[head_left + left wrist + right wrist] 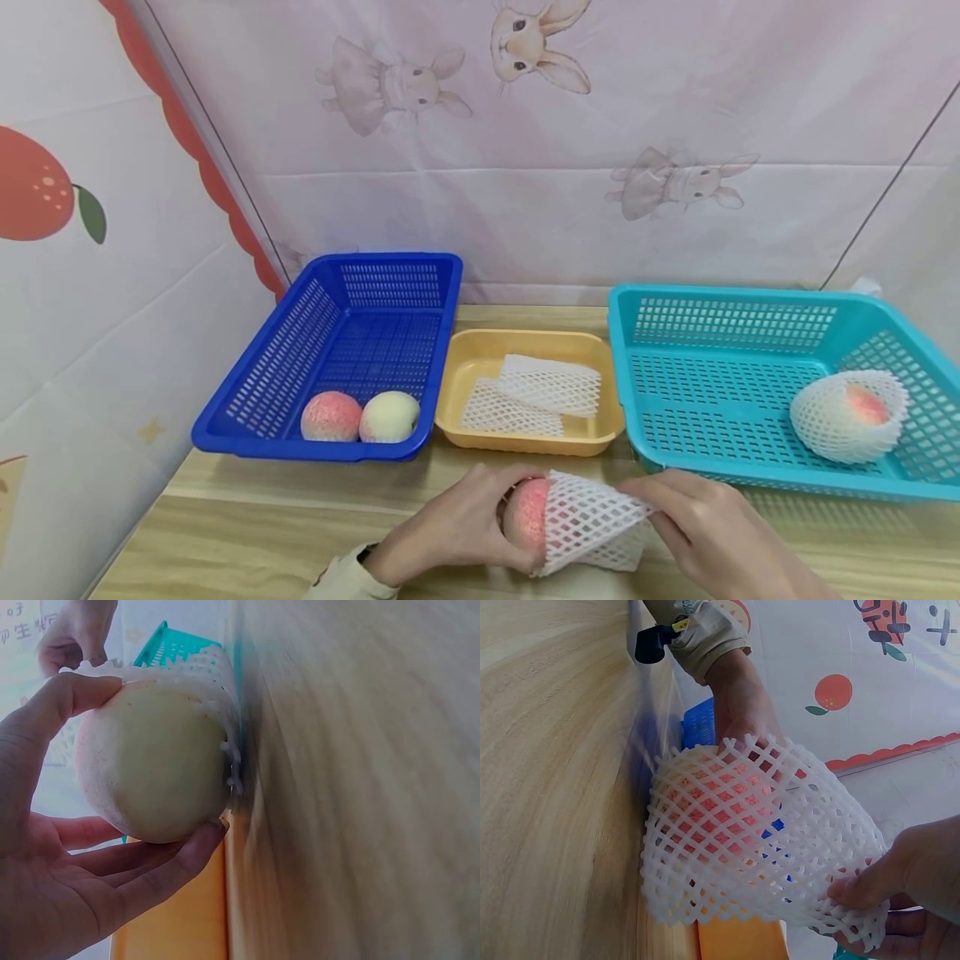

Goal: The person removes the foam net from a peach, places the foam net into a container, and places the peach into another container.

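Observation:
My left hand [468,518] grips a pink and cream peach [527,515] just above the table's front, thumb and fingers spread round its side in the left wrist view. A white foam net sleeve [588,512] covers the peach's right part, its mouth around the fruit. With thumb and fingers my right hand [708,525] pinches the sleeve's far right end; the right wrist view shows the thumb [866,885] pressing the mesh. Through the mesh [780,817] the pink of the fruit shows.
A blue basket [213,437] at the left holds two bare peaches [330,417]. The yellow tray [525,337] in the middle holds flat foam net sleeves [551,383]. At the right stands a teal basket [720,471] with one sleeved peach [847,417]. A printed cloth [465,217] hangs behind.

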Demonstrator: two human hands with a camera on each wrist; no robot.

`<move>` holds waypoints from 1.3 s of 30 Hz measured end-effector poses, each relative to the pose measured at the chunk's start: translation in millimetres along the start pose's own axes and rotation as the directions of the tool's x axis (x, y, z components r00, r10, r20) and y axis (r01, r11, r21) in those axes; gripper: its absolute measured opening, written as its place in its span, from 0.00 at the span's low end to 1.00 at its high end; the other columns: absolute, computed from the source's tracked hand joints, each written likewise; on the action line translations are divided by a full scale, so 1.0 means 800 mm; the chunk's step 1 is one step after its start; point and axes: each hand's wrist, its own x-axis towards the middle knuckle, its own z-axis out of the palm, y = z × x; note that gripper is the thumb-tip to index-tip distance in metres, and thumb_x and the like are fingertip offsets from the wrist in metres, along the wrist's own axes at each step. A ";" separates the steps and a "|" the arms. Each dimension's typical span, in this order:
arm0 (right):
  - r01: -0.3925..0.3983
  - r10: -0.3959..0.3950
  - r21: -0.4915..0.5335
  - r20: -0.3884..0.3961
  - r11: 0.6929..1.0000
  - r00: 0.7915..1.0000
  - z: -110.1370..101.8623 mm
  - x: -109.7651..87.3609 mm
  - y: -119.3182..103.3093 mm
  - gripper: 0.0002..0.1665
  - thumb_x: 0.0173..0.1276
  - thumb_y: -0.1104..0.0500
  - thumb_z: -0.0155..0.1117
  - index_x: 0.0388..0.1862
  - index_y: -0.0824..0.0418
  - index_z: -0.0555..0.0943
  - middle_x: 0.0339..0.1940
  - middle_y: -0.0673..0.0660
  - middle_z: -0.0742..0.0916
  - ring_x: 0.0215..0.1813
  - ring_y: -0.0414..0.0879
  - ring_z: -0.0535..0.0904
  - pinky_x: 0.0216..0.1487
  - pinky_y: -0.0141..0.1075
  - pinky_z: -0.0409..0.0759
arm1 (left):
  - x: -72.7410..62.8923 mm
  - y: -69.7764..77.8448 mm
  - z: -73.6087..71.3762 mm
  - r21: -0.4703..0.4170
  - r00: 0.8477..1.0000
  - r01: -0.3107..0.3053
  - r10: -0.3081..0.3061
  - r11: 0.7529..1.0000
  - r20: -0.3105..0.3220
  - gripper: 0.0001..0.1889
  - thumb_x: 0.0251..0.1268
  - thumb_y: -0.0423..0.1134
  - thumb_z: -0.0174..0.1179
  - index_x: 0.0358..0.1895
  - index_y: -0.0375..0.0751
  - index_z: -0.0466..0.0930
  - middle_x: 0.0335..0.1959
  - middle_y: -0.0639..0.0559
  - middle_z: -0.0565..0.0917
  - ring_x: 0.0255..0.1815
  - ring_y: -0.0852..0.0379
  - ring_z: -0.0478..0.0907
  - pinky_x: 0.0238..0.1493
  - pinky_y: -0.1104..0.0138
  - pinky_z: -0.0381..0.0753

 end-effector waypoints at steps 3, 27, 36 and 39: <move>0.008 -0.008 0.004 -0.005 1.000 1.000 -0.001 0.001 0.000 0.31 0.77 0.44 0.34 0.42 0.58 0.84 0.35 0.47 0.87 0.36 0.40 0.83 0.38 0.19 0.75 | -0.001 0.000 -0.001 0.020 1.000 0.009 -0.008 1.000 -0.011 0.35 0.42 0.51 0.71 0.58 0.42 0.76 0.42 0.62 0.82 0.40 0.72 0.76 0.43 0.78 0.75; -0.031 0.018 -0.121 -0.108 0.992 0.994 -0.022 0.039 -0.020 0.28 0.75 0.42 0.37 0.37 0.54 0.84 0.35 0.44 0.85 0.35 0.37 0.81 0.32 0.30 0.80 | -0.029 0.021 -0.066 0.068 0.988 0.112 -0.104 0.991 -0.118 0.36 0.45 0.56 0.72 0.60 0.47 0.75 0.47 0.62 0.82 0.45 0.68 0.78 0.47 0.68 0.79; -0.071 0.061 -0.053 -0.164 0.996 0.985 -0.024 0.066 -0.026 0.12 0.56 0.60 0.61 0.41 0.57 0.82 0.41 0.48 0.85 0.42 0.42 0.81 0.37 0.34 0.81 | -0.059 0.030 -0.110 0.070 0.953 0.181 -0.158 0.981 -0.258 0.35 0.49 0.58 0.71 0.60 0.47 0.74 0.48 0.58 0.83 0.44 0.64 0.80 0.44 0.65 0.81; -0.091 0.074 -0.067 -0.224 0.994 0.972 -0.021 0.075 -0.026 0.16 0.51 0.64 0.64 0.42 0.61 0.83 0.39 0.52 0.87 0.40 0.45 0.84 0.34 0.37 0.82 | -0.067 0.031 -0.125 0.077 0.936 0.226 -0.195 0.971 -0.294 0.37 0.48 0.59 0.71 0.61 0.46 0.73 0.49 0.55 0.82 0.45 0.62 0.81 0.44 0.65 0.81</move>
